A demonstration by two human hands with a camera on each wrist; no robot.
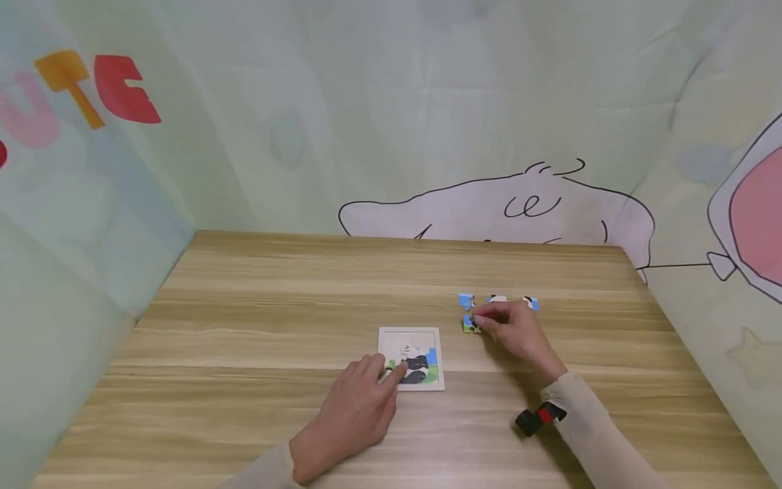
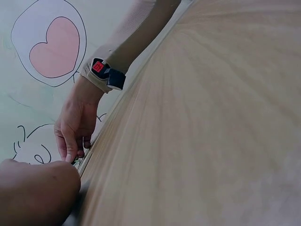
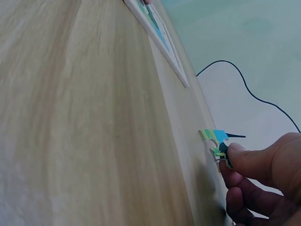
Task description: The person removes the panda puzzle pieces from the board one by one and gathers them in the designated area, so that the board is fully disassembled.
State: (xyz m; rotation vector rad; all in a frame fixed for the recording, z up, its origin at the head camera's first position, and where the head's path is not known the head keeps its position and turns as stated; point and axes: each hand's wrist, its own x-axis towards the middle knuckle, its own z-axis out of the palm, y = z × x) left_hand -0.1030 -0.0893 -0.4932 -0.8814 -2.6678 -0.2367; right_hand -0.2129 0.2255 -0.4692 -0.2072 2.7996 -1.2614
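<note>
A square puzzle board (image 1: 411, 331) with a white frame lies on the table, partly filled with a panda picture. My left hand (image 1: 362, 401) rests at its lower left, with the index finger extended onto the picture and covering part of it. To the board's upper right, my right hand (image 1: 515, 331) pinches a jigsaw piece (image 3: 227, 160) between thumb and index finger. Green and dark colours show on that piece. Right beside those fingertips is a blue and green part (image 1: 469, 324), also seen in the right wrist view.
Behind the right hand lie loose jigsaw pieces: a blue one (image 1: 466, 300), a white and black one (image 1: 497, 298) and another (image 1: 533, 303) partly covered by the hand. A printed cloth wall (image 1: 391, 136) stands along the back of the wooden table (image 1: 275, 299).
</note>
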